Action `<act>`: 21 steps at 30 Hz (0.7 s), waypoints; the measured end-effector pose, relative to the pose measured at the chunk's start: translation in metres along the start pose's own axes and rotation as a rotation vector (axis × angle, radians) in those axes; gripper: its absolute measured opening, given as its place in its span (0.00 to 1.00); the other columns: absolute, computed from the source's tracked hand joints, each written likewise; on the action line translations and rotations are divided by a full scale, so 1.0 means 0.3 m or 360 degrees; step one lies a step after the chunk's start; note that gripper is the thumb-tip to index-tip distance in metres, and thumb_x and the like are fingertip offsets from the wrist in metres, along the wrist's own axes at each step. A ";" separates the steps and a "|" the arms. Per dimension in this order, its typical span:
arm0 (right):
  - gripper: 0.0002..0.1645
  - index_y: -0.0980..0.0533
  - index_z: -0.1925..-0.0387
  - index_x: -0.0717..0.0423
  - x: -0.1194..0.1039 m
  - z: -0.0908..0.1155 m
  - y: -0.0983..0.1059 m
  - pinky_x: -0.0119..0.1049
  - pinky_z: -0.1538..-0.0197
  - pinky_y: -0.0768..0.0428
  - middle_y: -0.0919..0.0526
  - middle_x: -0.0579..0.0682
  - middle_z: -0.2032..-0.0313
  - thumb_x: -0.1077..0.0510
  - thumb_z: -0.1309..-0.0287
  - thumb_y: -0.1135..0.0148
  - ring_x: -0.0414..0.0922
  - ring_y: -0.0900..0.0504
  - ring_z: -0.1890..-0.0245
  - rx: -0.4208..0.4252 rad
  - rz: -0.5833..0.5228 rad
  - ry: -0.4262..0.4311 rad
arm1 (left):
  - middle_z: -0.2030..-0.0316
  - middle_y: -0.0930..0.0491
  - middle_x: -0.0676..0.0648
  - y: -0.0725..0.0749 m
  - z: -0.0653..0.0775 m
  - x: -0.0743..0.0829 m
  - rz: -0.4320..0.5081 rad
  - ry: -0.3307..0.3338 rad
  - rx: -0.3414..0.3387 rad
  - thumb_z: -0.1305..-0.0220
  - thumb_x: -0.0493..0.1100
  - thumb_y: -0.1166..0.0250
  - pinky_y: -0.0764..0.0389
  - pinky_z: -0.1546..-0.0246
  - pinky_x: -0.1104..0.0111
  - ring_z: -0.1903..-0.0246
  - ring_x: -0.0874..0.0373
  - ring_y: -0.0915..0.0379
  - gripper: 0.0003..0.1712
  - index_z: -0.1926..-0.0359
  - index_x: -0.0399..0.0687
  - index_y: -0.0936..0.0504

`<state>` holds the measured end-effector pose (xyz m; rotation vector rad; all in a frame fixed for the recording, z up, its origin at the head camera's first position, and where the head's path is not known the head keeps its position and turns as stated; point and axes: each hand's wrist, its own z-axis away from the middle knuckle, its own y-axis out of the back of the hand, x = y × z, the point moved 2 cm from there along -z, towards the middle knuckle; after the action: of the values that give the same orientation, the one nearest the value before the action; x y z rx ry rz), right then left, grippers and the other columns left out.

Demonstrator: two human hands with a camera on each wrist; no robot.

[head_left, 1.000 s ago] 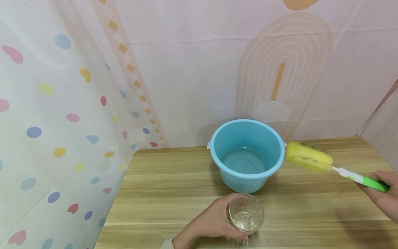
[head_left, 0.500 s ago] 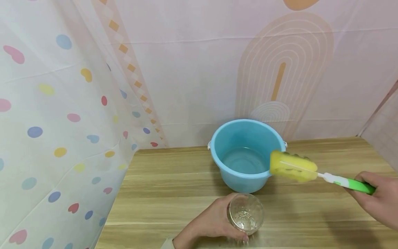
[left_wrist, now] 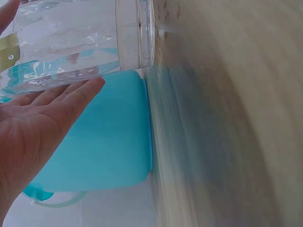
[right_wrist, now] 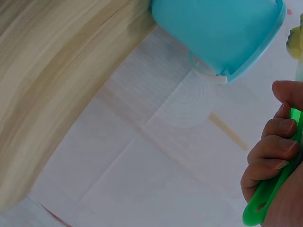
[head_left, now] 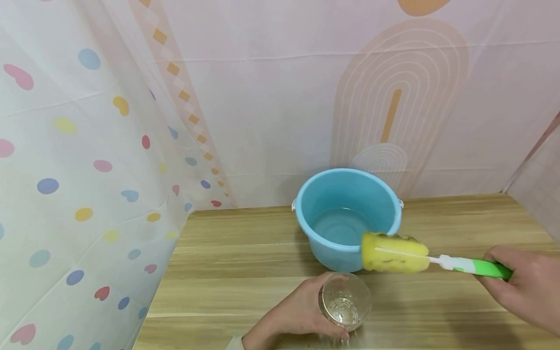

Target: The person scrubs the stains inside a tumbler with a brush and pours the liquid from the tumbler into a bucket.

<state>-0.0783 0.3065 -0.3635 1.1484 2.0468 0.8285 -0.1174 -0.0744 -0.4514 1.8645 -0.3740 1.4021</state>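
Note:
A clear drinking glass (head_left: 347,302) stands upright on the wooden table, and my left hand (head_left: 304,308) holds it round its left side. In the left wrist view the glass (left_wrist: 80,42) rests its base on the tabletop, with fingers along its wall. My right hand (head_left: 525,287) grips the green handle of a sponge brush (head_left: 393,253) above the table. Its yellow sponge head hangs just in front of the bucket's rim, up and right of the glass. In the right wrist view, fingers (right_wrist: 272,146) curl round the green handle (right_wrist: 270,189).
A light blue bucket (head_left: 330,245) with some water in it stands behind the glass. The wooden table (head_left: 236,253) reaches back to a patterned curtain (head_left: 262,107). A dotted curtain (head_left: 87,194) hangs along the left side. Water drops lie near the glass.
My right hand has brought the sponge brush left and nearer to me, from the bucket's right side to in front of its rim. The left hand and glass have stayed in place.

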 end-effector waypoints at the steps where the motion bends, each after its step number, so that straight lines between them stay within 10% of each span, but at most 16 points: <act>1: 0.22 0.28 0.79 0.41 -0.004 -0.001 0.000 0.22 0.83 0.50 0.45 0.25 0.84 0.40 0.29 0.41 0.21 0.52 0.84 0.0007 -0.0005 0.0022 | 0.36 0.23 0.57 0.000 0.000 0.000 -0.0005 0.0000 -0.0002 0.54 0.45 0.12 0.25 0.36 0.66 0.39 0.63 0.26 0.51 0.30 0.52 0.28; 8: 0.20 0.30 0.78 0.36 -0.030 -0.009 -0.002 0.24 0.83 0.49 0.44 0.23 0.81 0.62 0.61 0.29 0.21 0.51 0.83 -0.0073 0.0039 0.0088 | 0.37 0.22 0.54 0.003 0.003 0.001 -0.0008 0.0016 -0.0017 0.53 0.46 0.12 0.25 0.36 0.67 0.39 0.63 0.26 0.51 0.30 0.52 0.28; 21: 0.11 0.36 0.78 0.34 -0.077 -0.037 -0.020 0.24 0.82 0.50 0.48 0.23 0.79 0.50 0.48 0.43 0.23 0.52 0.81 -0.0082 0.0095 0.0377 | 0.36 0.23 0.60 0.004 0.003 -0.001 0.0108 0.0010 -0.0038 0.54 0.43 0.12 0.26 0.35 0.65 0.38 0.63 0.27 0.55 0.27 0.64 0.31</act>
<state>-0.0804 0.2813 -0.3565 1.1331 2.1751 1.0853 -0.1177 -0.0758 -0.4514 1.8434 -0.4526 1.4417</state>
